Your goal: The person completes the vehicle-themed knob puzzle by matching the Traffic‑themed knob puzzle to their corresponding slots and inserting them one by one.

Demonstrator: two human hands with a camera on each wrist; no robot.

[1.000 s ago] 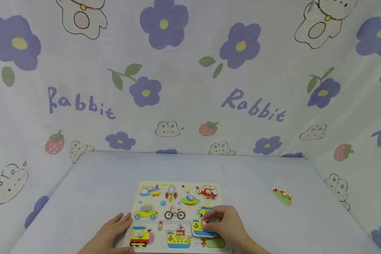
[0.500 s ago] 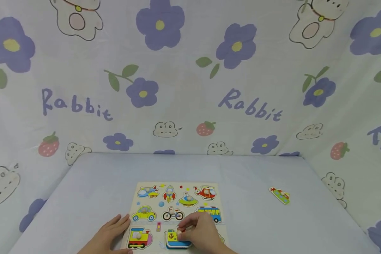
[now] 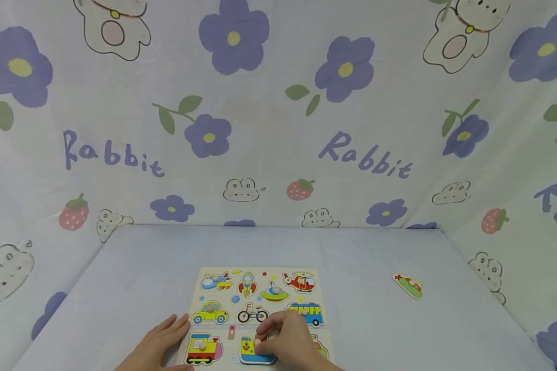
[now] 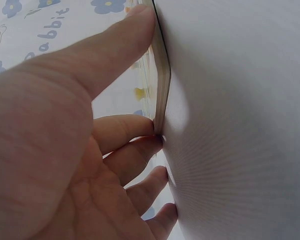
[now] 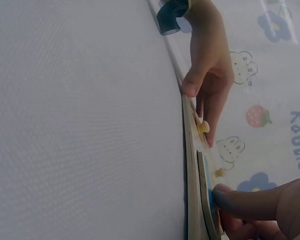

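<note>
A wooden knob puzzle board (image 3: 218,329) lies flat at the front middle of the table in the head view. My right hand (image 3: 293,337) pinches the small knob of a yellow and blue ship piece (image 3: 250,356) over the bottom row, covering its right part. Seen from the right wrist, the ship piece (image 5: 204,190) stands slightly proud of the board's top. My left hand (image 3: 155,346) rests at the board's left edge, fingers extended; in the left wrist view its thumb (image 4: 140,22) and fingertips touch the board's side.
A green submarine piece (image 3: 408,286) lies alone on the table at right. Seated in the board are several pieces, among them a train (image 3: 204,350), a car (image 3: 210,313) and a bus (image 3: 306,312). A printed cloth wall (image 3: 269,103) rises behind the table.
My right hand has carried the ship piece left from the board's right side to over the ship slot, then shifted it slightly. The left hand stays at the board's edge.
</note>
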